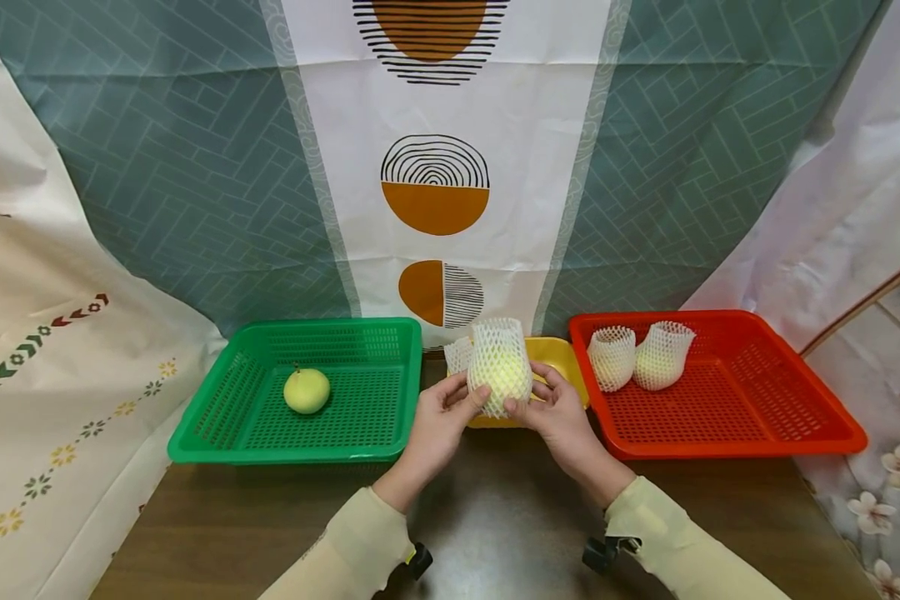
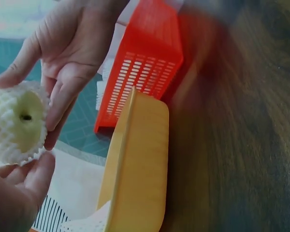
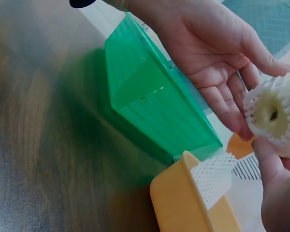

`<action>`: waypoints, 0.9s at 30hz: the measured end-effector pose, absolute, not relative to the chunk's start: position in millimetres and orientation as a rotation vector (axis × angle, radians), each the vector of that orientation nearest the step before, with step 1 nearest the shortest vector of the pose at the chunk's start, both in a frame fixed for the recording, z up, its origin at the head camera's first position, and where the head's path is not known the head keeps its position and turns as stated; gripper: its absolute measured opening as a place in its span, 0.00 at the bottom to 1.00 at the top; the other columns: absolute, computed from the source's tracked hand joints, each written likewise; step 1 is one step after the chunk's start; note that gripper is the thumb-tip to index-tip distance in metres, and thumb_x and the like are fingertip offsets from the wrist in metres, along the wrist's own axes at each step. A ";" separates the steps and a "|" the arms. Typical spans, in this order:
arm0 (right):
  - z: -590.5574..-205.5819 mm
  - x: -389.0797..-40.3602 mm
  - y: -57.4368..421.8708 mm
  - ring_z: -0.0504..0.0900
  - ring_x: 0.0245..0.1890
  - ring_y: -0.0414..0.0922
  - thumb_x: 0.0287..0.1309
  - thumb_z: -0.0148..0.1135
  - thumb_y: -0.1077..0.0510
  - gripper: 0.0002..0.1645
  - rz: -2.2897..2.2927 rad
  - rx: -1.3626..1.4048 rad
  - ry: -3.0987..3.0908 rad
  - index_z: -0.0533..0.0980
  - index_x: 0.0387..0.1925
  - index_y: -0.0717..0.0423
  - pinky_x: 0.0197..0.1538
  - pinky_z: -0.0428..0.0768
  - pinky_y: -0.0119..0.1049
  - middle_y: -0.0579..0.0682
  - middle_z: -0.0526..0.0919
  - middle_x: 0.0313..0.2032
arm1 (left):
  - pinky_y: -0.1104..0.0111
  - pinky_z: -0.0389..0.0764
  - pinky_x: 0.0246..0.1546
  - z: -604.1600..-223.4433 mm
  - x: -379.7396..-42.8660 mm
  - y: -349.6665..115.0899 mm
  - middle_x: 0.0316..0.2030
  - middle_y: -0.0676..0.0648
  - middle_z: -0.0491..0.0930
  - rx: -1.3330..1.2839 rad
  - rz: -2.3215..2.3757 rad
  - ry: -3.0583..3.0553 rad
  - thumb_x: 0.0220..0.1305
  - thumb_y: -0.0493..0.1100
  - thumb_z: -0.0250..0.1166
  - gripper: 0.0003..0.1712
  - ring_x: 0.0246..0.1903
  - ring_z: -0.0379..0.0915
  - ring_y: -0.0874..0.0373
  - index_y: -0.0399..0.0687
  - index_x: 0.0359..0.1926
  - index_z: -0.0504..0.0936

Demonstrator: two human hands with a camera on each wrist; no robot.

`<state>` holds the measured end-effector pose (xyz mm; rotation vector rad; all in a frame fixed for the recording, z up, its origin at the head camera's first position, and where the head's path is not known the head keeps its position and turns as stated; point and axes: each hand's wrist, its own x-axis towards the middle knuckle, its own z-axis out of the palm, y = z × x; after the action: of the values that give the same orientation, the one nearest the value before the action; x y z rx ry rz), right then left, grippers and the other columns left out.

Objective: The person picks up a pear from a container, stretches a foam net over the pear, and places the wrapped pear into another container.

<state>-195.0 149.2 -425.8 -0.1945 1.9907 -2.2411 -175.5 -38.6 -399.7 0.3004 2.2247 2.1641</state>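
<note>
Both hands hold a pale yellow-green pear (image 1: 504, 372) wrapped in a white foam net sleeve (image 1: 497, 335), above the front of a yellow basket (image 1: 562, 354). My left hand (image 1: 444, 414) grips it from the left, thumb across the front. On the other side my right hand (image 1: 562, 417) grips it with thumb and fingers. Seen from below in the left wrist view, the pear's base (image 2: 29, 118) with its dark hollow shows through the net's open end. The net's upper end stands loose above the fruit.
A bare pear (image 1: 307, 391) lies in the green basket (image 1: 225, 433) at left. Two netted pears (image 1: 660, 362) stand in the red basket (image 1: 720, 412) at right. Another foam net (image 3: 213, 176) hangs over the yellow basket's rim. A patterned cloth (image 1: 435, 108) hangs behind.
</note>
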 end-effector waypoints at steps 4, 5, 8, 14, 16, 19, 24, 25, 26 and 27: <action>-426.2 -195.0 146.5 0.81 0.51 0.47 0.47 0.72 0.57 0.42 -2.279 -0.195 2.002 0.63 0.63 0.51 0.47 0.81 0.37 0.55 0.72 0.57 | 0.70 0.80 0.45 -399.8 -173.8 -36.5 0.50 0.44 0.79 0.253 2.249 2.340 0.59 0.47 0.66 0.26 0.49 0.77 0.50 0.44 0.57 0.75; -426.1 -195.1 145.7 0.80 0.52 0.47 0.46 0.72 0.57 0.42 -2.283 -0.203 2.006 0.63 0.63 0.52 0.47 0.81 0.36 0.54 0.71 0.57 | 0.70 0.80 0.45 -400.3 -173.5 -35.8 0.51 0.43 0.79 0.255 2.279 2.356 0.58 0.46 0.66 0.26 0.49 0.77 0.49 0.43 0.57 0.76; -425.8 -195.7 145.0 0.80 0.52 0.45 0.47 0.72 0.57 0.41 -2.288 -0.228 2.009 0.64 0.63 0.52 0.47 0.81 0.36 0.54 0.70 0.57 | 0.69 0.81 0.45 -406.7 -177.4 -35.3 0.50 0.46 0.81 0.252 2.329 2.402 0.58 0.46 0.66 0.23 0.48 0.79 0.53 0.47 0.55 0.78; -421.2 -195.3 147.8 0.79 0.52 0.46 0.61 0.59 0.49 0.34 -2.277 -0.318 1.899 0.60 0.64 0.54 0.51 0.79 0.46 0.58 0.72 0.58 | 0.64 0.82 0.44 -418.7 -187.7 -38.4 0.48 0.47 0.81 0.166 2.400 2.355 0.62 0.50 0.62 0.20 0.43 0.80 0.57 0.51 0.54 0.79; -418.7 -195.3 146.9 0.80 0.51 0.47 0.61 0.58 0.48 0.33 -2.269 -0.316 1.875 0.58 0.63 0.53 0.52 0.78 0.49 0.59 0.72 0.58 | 0.66 0.82 0.44 -418.9 -188.0 -39.2 0.47 0.46 0.81 0.140 2.442 2.333 0.62 0.48 0.62 0.17 0.43 0.80 0.56 0.50 0.51 0.79; -416.0 -194.9 145.0 0.80 0.50 0.47 0.58 0.62 0.52 0.35 -2.268 -0.266 1.878 0.56 0.61 0.52 0.52 0.79 0.48 0.58 0.71 0.58 | 0.70 0.81 0.43 -418.0 -187.9 -39.6 0.45 0.47 0.82 0.110 2.461 2.367 0.61 0.47 0.63 0.13 0.42 0.80 0.56 0.51 0.47 0.81; -414.4 -195.3 143.3 0.79 0.52 0.48 0.52 0.68 0.55 0.40 -2.266 -0.216 1.948 0.59 0.64 0.50 0.48 0.81 0.40 0.55 0.70 0.57 | 0.64 0.81 0.45 -417.2 -188.3 -41.9 0.45 0.47 0.83 0.144 2.468 2.313 0.63 0.51 0.60 0.16 0.42 0.81 0.56 0.49 0.47 0.83; -414.2 -195.7 143.1 0.79 0.52 0.48 0.51 0.69 0.54 0.40 -2.255 -0.213 1.960 0.60 0.63 0.49 0.48 0.81 0.39 0.54 0.70 0.57 | 0.63 0.81 0.45 -416.5 -188.1 -42.2 0.45 0.46 0.83 0.158 2.460 2.303 0.63 0.52 0.61 0.17 0.42 0.81 0.56 0.49 0.47 0.83; -414.0 -196.3 142.8 0.79 0.52 0.48 0.51 0.69 0.54 0.39 -2.244 -0.218 1.973 0.62 0.63 0.50 0.48 0.81 0.39 0.54 0.70 0.57 | 0.63 0.81 0.46 -415.8 -188.0 -42.4 0.45 0.47 0.83 0.171 2.446 2.304 0.62 0.54 0.61 0.19 0.43 0.81 0.57 0.50 0.48 0.83; -413.7 -196.9 142.6 0.79 0.52 0.48 0.50 0.69 0.54 0.39 -2.231 -0.222 1.984 0.63 0.63 0.50 0.48 0.81 0.39 0.54 0.70 0.57 | 0.63 0.81 0.46 -415.2 -187.9 -42.5 0.45 0.47 0.83 0.181 2.433 2.308 0.60 0.55 0.62 0.20 0.43 0.81 0.57 0.50 0.48 0.83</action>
<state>-196.9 142.6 -413.7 -0.2216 1.9844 -2.2305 -187.9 -42.5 -415.2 0.1806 2.3078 2.4330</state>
